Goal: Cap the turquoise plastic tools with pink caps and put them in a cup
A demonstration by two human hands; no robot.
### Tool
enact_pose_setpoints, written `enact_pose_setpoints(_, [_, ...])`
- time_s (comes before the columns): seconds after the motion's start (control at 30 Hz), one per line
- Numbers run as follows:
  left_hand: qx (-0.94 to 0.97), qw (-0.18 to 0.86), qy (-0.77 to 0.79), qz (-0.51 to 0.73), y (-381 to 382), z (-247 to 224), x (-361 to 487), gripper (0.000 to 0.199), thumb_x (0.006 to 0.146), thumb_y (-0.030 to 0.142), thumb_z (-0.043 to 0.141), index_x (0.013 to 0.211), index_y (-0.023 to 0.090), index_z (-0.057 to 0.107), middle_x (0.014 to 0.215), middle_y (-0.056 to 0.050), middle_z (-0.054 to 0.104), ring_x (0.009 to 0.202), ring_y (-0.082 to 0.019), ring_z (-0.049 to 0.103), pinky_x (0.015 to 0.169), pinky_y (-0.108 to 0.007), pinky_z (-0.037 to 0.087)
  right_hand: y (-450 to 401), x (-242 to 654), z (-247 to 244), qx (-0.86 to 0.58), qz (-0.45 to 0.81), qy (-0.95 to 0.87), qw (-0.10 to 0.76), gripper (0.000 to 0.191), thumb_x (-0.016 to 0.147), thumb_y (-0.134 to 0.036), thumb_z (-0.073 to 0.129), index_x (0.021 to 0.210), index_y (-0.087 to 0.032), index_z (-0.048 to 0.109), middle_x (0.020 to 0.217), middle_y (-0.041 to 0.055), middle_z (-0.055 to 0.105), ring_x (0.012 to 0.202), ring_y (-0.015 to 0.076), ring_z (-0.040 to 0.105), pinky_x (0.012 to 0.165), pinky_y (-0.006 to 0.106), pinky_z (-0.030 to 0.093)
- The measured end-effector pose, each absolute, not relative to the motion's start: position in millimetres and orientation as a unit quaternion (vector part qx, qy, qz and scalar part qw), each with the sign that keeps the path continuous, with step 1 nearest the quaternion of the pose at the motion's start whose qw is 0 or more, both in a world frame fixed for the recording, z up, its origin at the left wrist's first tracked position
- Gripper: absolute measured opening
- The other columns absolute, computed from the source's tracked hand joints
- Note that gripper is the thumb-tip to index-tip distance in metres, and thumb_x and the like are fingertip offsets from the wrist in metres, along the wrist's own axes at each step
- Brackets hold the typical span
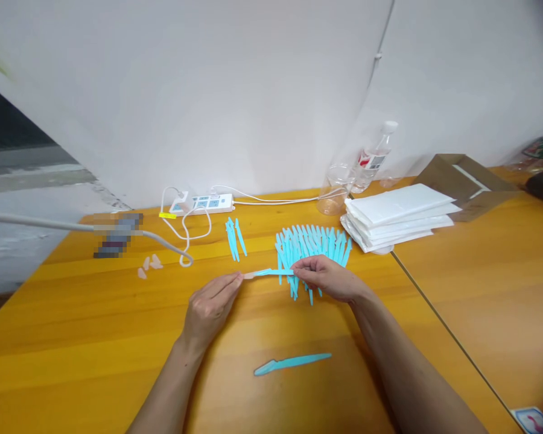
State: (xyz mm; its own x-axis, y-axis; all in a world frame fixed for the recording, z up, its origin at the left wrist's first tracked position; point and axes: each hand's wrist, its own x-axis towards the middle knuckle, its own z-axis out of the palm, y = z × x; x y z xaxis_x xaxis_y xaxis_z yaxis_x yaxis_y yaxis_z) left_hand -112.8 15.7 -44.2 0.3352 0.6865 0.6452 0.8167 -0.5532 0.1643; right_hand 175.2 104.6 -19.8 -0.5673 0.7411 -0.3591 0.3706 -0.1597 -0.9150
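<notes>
A light-blue eyebrow razor (271, 272) is stretched level between my two hands above the table. My left hand (212, 304) pinches its pale tip, which looks like a blade cover. The handle end is pinched by my right hand (323, 276), which hangs over the near part of a fanned pile of similar blue razors (310, 238). Nearer to me, one more razor (298, 361) lies alone on the wood. Beyond my left hand, a few razors (232, 240) lie in a small group. Several small pale covers (152, 262) are scattered at the left.
A white power strip (226, 202) with looped cables sits by the wall. To the right are a clear plastic cup (330, 196), a bottle (371, 160), stacked white packets (398, 214) and an open brown carton (464, 181). A pixelated flat object (120, 236) lies at the left.
</notes>
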Motion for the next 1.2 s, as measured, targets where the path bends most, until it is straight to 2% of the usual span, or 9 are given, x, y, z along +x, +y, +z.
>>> enact_pose_setpoints(0.27, [-0.788, 0.02, -0.487, -0.375, 20.0, -46.6, -94.8, 0.039, 0.089, 0.01, 0.061, 0.125, 0.026, 0.064, 0.117, -0.006, 0.072, 0.105, -0.017, 0.069, 0.096, -0.032, 0.056, 89.5, 165.3, -7.7, -0.426, 0.606, -0.66, 0.122, 0.034, 0.079, -0.048, 0.062, 0.077, -0.016, 0.071, 0.061, -0.0013, 0.055, 0.051, 0.0086, 0.038, 0.046, 0.022, 0.026])
enact_pose_setpoints(0.4, [-0.732, -0.026, -0.549, -0.404, 23.5, -49.3, -98.0, 0.046, 0.09, 0.023, 0.063, 0.135, 0.026, 0.056, 0.12, -0.009, 0.07, 0.104, -0.02, 0.069, 0.095, -0.037, 0.055, 94.7, 167.4, -11.6, -0.578, 0.45, -0.645, 0.219, 0.034, 0.079, -0.048, 0.058, 0.078, -0.016, 0.071, 0.059, 0.0002, 0.058, 0.052, 0.0121, 0.046, 0.05, 0.025, 0.03])
enact_pose_setpoints(0.47, [-0.716, -0.04, -0.564, -0.409, 23.8, -51.3, -103.5, 0.046, 0.09, 0.026, 0.062, 0.135, 0.025, 0.055, 0.114, -0.008, 0.071, 0.098, -0.019, 0.069, 0.091, -0.036, 0.056, 100.3, 169.7, -16.5, -0.642, 0.359, -0.637, 0.23, 0.031, 0.079, -0.046, 0.059, 0.08, -0.017, 0.07, 0.06, 0.0015, 0.061, 0.055, 0.0148, 0.052, 0.053, 0.026, 0.034])
enact_pose_setpoints(0.67, [-0.698, -0.068, -0.591, -0.399, 22.1, -54.3, -116.9, 0.037, 0.09, 0.029, 0.061, 0.126, 0.023, 0.063, 0.099, -0.005, 0.073, 0.086, -0.016, 0.068, 0.082, -0.029, 0.055, 103.9, 175.0, -24.3, -0.669, 0.227, -0.698, 0.122, 0.026, 0.08, -0.046, 0.06, 0.08, -0.02, 0.066, 0.069, 0.0068, 0.068, 0.071, 0.0218, 0.062, 0.063, 0.029, 0.036])
enact_pose_setpoints(0.8, [-0.664, -0.048, -0.628, -0.403, 27.9, -51.1, -130.5, 0.028, 0.09, 0.034, 0.06, 0.112, 0.021, 0.07, 0.093, -0.004, 0.073, 0.079, -0.015, 0.068, 0.077, -0.027, 0.054, 105.0, 164.4, -11.8, -0.676, 0.174, -0.708, 0.11, 0.034, 0.083, -0.054, 0.057, 0.081, -0.021, 0.066, 0.078, 0.0092, 0.072, 0.08, 0.0255, 0.065, 0.065, 0.03, 0.037])
enact_pose_setpoints(0.9, [-0.611, 0.005, -0.708, -0.355, 36.9, -47.9, -160.5, 0.028, 0.089, 0.041, 0.058, 0.102, 0.02, 0.073, 0.087, -0.004, 0.074, 0.072, -0.017, 0.067, 0.072, -0.029, 0.053, 117.5, 129.2, 0.6, -0.632, 0.184, -0.743, 0.127, 0.036, 0.089, -0.052, 0.052, 0.091, -0.021, 0.07, 0.089, 0.0103, 0.074, 0.09, 0.0258, 0.066, 0.073, 0.031, 0.042])
enact_pose_setpoints(1.0, [-0.577, 0.083, -0.773, -0.249, 45.2, -44.5, -207.5, 0.03, 0.088, 0.041, 0.055, 0.097, 0.02, 0.075, 0.093, -0.008, 0.073, 0.083, -0.025, 0.068, 0.077, -0.037, 0.052, 139.5, 75.8, 4.8, -0.57, 0.197, -0.789, 0.117, 0.034, 0.09, -0.044, 0.055, 0.101, -0.017, 0.071, 0.104, 0.0141, 0.073, 0.101, 0.0267, 0.065, 0.083, 0.032, 0.045])
enact_pose_setpoints(1.1, [-0.547, 0.102, -0.812, -0.179, 50.8, -41.0, -258.8, 0.031, 0.087, 0.034, 0.053, 0.103, 0.018, 0.074, 0.109, -0.013, 0.07, 0.086, -0.026, 0.067, 0.078, -0.04, 0.053, 161.5, 29.7, -0.3, -0.562, 0.214, -0.796, 0.073, 0.034, 0.089, -0.038, 0.058, 0.107, -0.012, 0.07, 0.11, 0.0185, 0.07, 0.104, 0.0278, 0.065, 0.085, 0.032, 0.048])
enact_pose_setpoints(1.2, [-0.552, 0.088, -0.818, -0.135, 57.1, -38.2, -299.3, 0.029, 0.084, 0.033, 0.055, 0.099, 0.018, 0.075, 0.111, -0.01, 0.07, 0.088, -0.025, 0.066, 0.08, -0.04, 0.054, 176.3, 8.6, -7.9, -0.563, 0.229, -0.792, 0.058, 0.033, 0.088, -0.033, 0.06, 0.11, -0.01, 0.069, 0.114, 0.0201, 0.069, 0.105, 0.0277, 0.066, 0.086, 0.032, 0.049])
